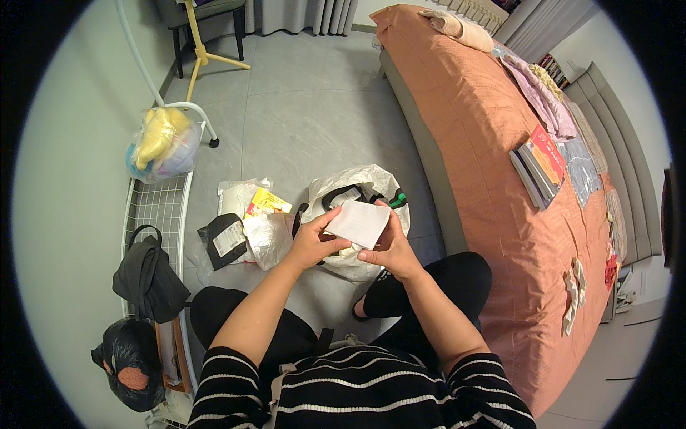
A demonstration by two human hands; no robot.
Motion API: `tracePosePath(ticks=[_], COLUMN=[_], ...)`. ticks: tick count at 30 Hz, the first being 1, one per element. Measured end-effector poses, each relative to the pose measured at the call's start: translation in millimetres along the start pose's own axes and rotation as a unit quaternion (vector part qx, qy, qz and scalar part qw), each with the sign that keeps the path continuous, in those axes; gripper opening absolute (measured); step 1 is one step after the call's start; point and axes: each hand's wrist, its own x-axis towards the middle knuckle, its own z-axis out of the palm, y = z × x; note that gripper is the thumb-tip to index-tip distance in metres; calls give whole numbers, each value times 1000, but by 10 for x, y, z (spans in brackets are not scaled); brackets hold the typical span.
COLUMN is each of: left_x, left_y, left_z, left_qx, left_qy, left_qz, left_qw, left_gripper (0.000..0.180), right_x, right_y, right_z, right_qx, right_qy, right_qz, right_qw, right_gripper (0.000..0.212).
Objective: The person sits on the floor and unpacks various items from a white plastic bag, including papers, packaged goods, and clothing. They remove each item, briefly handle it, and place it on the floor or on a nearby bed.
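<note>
Between my two hands is a small white square packet or box [359, 223], held above an open white bag. My left hand [316, 239] grips its left edge, thumb toward the near side. My right hand [391, 248] holds the right edge, fingers wrapped round it. Below, the white woven bag [389, 179] stands on the floor with its mouth open; dark items and a green-tipped piece show inside. Left of it lie a silvery plastic pouch [268, 239], a black pouch with a white label [224, 240] and a yellow printed card [268, 203] on clear packaging.
On the right stands a bed with an orange cover [493, 286], bearing a stack of books [539, 168] and clothes. Along the left wall, a white wire rack [158, 207] carries a bag of plush toys [161, 146], a dark bag [150, 279] and a black plastic bag [128, 368].
</note>
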Motion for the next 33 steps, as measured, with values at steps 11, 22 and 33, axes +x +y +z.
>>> tracePosePath(ticks=[11,22,33], left_x=[-6,-12,15], left_y=[-45,-97,-150], left_z=[-4,-14,-32], left_qx=[-11,11,7], left_qy=[-2,-5,2], left_qz=[14,29,28], left_qw=[1000,1000,1000], left_gripper=[77,77,75], right_x=[-30,-50,-41], right_y=[17,20,49], right_z=[46,128,138], right_qx=[-7,4,-49], right_qy=[12,30,39], right_qz=[0,-20,-55], right_qw=[1000,999,997], right_gripper=[105,99,91])
